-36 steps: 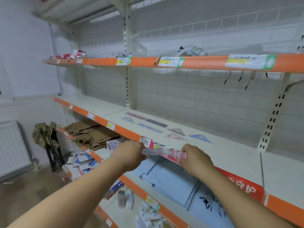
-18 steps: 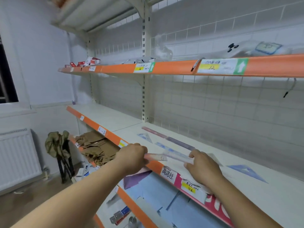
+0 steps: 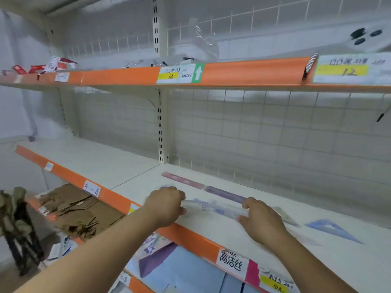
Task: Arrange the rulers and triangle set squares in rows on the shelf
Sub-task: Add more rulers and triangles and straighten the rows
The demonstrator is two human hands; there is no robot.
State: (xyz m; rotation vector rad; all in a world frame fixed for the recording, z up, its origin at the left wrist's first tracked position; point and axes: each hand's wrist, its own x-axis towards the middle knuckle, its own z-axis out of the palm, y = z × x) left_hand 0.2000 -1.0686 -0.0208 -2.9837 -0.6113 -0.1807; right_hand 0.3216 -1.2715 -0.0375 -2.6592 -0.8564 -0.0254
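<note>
A clear plastic ruler [image 3: 213, 209] lies lengthwise just above the white shelf [image 3: 232, 235], held at both ends. My left hand [image 3: 167, 205] grips its left end and my right hand [image 3: 261, 222] pinches its right end. Behind it, in a row near the back, lie a pink ruler [image 3: 183, 180] and a purple ruler [image 3: 225, 194], end to end. A blue triangle set square [image 3: 332, 228] lies flat to the right, with a clear set square [image 3: 285, 216] partly hidden behind my right hand.
An upper shelf [image 3: 243, 72] with an orange edge and price labels hangs overhead. A wire grid backs the shelf. Lower left holds brown paper bags [image 3: 78, 210]; blue and purple packets [image 3: 169, 265] lie on the shelf below. A dark stand with cloth [image 3: 14, 225] is at far left.
Both hands carried the clear ruler from in front of the orange shelf edge up and onto the shelf, behind the edge. The view moved closer and to the left.
</note>
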